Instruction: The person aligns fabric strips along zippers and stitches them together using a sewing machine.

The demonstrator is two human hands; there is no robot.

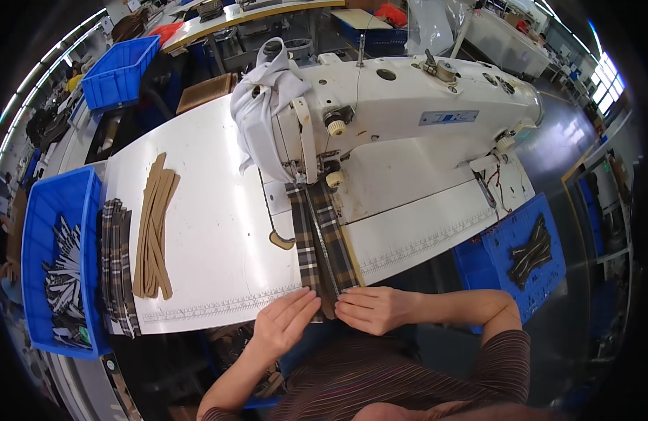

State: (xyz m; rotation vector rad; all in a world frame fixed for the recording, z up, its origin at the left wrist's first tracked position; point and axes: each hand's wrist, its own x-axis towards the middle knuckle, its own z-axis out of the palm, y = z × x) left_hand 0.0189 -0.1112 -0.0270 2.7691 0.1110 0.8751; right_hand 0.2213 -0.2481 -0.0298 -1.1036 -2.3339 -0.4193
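Observation:
A plaid fabric strip in brown, black and white runs from under the needle of the sewing machine to the table's front edge. A zipper lies lengthwise along it, with a plain brown band at its near end. My left hand grips the near left edge of the fabric, fingers close together and thumb hidden. Opposite it, my right hand pinches the near right edge beside the zipper, fingers curled. The presser foot sits over the far end of the strip.
Tan strips and a stack of plaid strips lie on the left of the white table. A blue bin with zippers stands beyond them. At right, a blue crate bears dark strips. A grey cloth drapes the machine head.

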